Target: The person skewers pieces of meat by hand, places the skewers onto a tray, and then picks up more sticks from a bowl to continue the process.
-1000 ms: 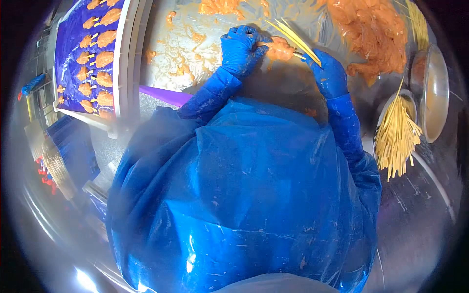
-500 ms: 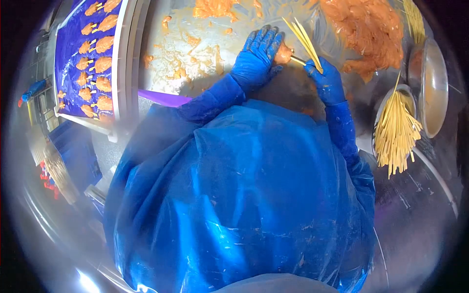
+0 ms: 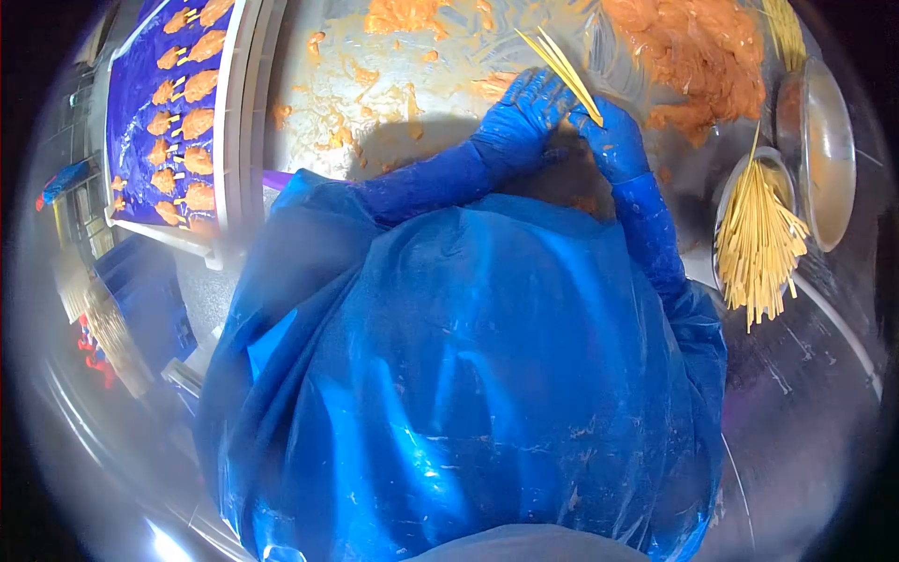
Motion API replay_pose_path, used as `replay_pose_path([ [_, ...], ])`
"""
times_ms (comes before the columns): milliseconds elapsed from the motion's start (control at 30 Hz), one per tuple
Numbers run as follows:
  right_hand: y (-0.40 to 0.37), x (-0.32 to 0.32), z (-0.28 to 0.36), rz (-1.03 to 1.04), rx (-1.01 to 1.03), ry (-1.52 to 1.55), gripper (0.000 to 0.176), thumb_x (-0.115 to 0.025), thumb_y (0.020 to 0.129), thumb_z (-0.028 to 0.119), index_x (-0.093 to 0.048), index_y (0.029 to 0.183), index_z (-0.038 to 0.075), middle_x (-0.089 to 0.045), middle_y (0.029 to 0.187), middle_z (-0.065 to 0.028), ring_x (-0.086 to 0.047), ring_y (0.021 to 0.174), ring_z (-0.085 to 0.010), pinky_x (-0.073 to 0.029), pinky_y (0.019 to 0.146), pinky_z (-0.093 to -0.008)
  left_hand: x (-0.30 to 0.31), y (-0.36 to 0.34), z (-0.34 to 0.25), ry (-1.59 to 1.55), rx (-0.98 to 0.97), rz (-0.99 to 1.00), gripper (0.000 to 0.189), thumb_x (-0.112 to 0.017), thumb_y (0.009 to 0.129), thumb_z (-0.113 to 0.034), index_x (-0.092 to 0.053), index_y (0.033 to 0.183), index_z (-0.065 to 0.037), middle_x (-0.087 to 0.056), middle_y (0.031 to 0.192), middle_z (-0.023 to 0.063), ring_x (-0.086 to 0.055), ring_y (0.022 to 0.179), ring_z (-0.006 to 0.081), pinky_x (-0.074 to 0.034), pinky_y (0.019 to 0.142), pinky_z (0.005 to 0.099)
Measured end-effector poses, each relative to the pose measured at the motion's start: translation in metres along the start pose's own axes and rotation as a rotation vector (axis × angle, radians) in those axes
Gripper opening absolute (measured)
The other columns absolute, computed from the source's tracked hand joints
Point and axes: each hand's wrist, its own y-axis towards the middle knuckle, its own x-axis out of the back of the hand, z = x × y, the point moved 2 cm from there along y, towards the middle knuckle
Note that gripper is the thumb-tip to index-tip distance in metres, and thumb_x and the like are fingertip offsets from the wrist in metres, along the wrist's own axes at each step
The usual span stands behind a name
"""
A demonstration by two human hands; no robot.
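Observation:
My left hand (image 3: 532, 110), in a smeared blue glove, has its fingers curled in close against my right hand. The skewered piece of raw orange meat seen in its palm earlier is now hidden behind the fingers. My right hand (image 3: 611, 140), gloved too, is closed on several thin wooden skewers (image 3: 565, 75), which stick out up and to the left. Just past my left fingertips, a strip of orange meat (image 3: 492, 87) shows on the metal table (image 3: 412, 98).
At the left, a tray (image 3: 223, 122) lined in purple bears rows of skewered meat (image 3: 198, 124). A large meat heap (image 3: 693, 56) lies at the upper right. Below it, a bowl (image 3: 791, 178) holds a bundle of wooden skewers (image 3: 760, 244). Another metal bowl (image 3: 829, 155) stands tilted alongside.
My left hand has moved right and down, its outstretched fingers curling in. My right hand has shifted slightly up and left, so the hands meet. The meat and its stick have gone out of sight.

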Motion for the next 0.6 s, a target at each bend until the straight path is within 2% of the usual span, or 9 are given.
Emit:
replay_pose_path([
  [33, 0.0, 0.0, 0.0, 0.016, -0.01, 0.013, 0.025, -0.068, 0.085, 0.022, -0.065, 0.098, 0.001, -0.065, 0.083, -0.017, -0.062, 0.075, -0.0263, -0.049, 0.072, -0.0407, -0.003, 0.003, -0.003, 0.022, -0.034, 0.026, 0.081, -0.064, 0.083, -0.049, -0.038, 0.143, -0.001, -0.037, 0.147, 0.0248, -0.033, 0.138, 0.0403, -0.018, 0.118, 0.0524],
  [67, 0.0, 0.0, 0.001, 0.017, -0.003, 0.013, 0.025, -0.068, 0.085, 0.022, -0.065, 0.098, 0.001, -0.065, 0.083, -0.017, -0.062, 0.075, -0.0263, -0.049, 0.072, -0.0407, -0.005, 0.005, -0.006, 0.046, -0.067, 0.052, 0.08, -0.064, 0.083, -0.049, -0.04, 0.142, -0.001, -0.04, 0.145, 0.0252, -0.035, 0.137, 0.0411, -0.02, 0.117, 0.0526],
  [167, 0.001, 0.002, -0.004, -0.01, 0.117, 0.079, 0.024, -0.068, 0.085, 0.021, -0.066, 0.098, 0.001, -0.066, 0.082, -0.0136, -0.062, 0.074, -0.0219, -0.049, 0.071, -0.0388, 0.005, 0.007, -0.01, -0.093, -0.067, -0.069, 0.077, -0.064, 0.082, -0.047, -0.043, 0.139, -0.001, -0.044, 0.142, 0.0245, -0.038, 0.135, 0.0412, -0.022, 0.116, 0.0527],
  [200, 0.006, -0.001, -0.017, 0.043, 0.061, 0.1, 0.021, -0.066, 0.087, 0.018, -0.067, 0.1, 0.002, -0.066, 0.083, -0.0085, -0.06, 0.074, -0.0161, -0.049, 0.068, -0.0331, 0.011, 0.006, -0.01, -0.088, -0.066, -0.071, 0.077, -0.064, 0.082, -0.047, -0.043, 0.139, -0.001, -0.044, 0.142, 0.0245, -0.038, 0.135, 0.0412, -0.022, 0.116, 0.0527],
  [267, 0.006, -0.001, -0.026, 0.092, 0.004, 0.126, 0.019, -0.064, 0.089, 0.016, -0.068, 0.103, 0.003, -0.066, 0.084, -0.0034, -0.058, 0.074, -0.0103, -0.048, 0.065, -0.0274, 0.035, -0.006, -0.001, -0.231, 0.137, -0.125, 0.067, -0.057, 0.088, -0.04, -0.041, 0.142, -0.003, -0.043, 0.143, 0.0229, -0.037, 0.136, 0.0385, -0.023, 0.115, 0.0528],
  [300, 0.003, 0.001, -0.026, 0.11, 0.006, 0.212, 0.018, -0.064, 0.089, 0.015, -0.067, 0.103, 0.004, -0.065, 0.084, -0.0023, -0.058, 0.074, -0.0093, -0.047, 0.064, -0.0257, 0.036, -0.017, 0.02, -0.246, 0.129, -0.157, 0.073, -0.058, 0.089, -0.047, -0.038, 0.144, -0.003, -0.04, 0.146, 0.0225, -0.036, 0.136, 0.0392, -0.022, 0.115, 0.0544],
  [467, -0.004, 0.006, -0.02, 0.153, -0.013, 0.256, 0.018, -0.063, 0.089, 0.015, -0.066, 0.103, 0.004, -0.064, 0.084, -0.001, -0.057, 0.074, -0.0082, -0.046, 0.062, -0.0236, 0.063, -0.056, 0.051, 0.188, 0.493, -0.226, 0.069, -0.055, 0.092, -0.044, -0.036, 0.146, -0.004, -0.035, 0.15, 0.0216, -0.031, 0.139, 0.0411, -0.021, 0.115, 0.0548],
  [500, -0.003, 0.004, -0.024, 0.152, -0.032, 0.299, 0.018, -0.064, 0.089, 0.016, -0.065, 0.104, 0.004, -0.064, 0.085, -0.0012, -0.058, 0.074, -0.0084, -0.046, 0.061, -0.0236, 0.065, -0.051, 0.047, 0.195, 0.491, -0.226, 0.069, -0.055, 0.092, -0.044, -0.036, 0.146, -0.004, -0.035, 0.15, 0.0216, -0.031, 0.139, 0.0411, -0.021, 0.115, 0.0548],
  [600, -0.001, 0.004, -0.029, 0.177, -0.075, 0.347, 0.02, -0.064, 0.09, 0.018, -0.065, 0.105, 0.004, -0.065, 0.085, -0.002, -0.06, 0.074, -0.0092, -0.047, 0.06, -0.0235, 0.06, -0.026, 0.026, -0.116, 0.15, -0.206, 0.059, -0.051, 0.095, -0.037, -0.041, 0.144, -0.007, -0.041, 0.146, 0.0215, -0.035, 0.137, 0.0412, -0.023, 0.115, 0.0505],
])
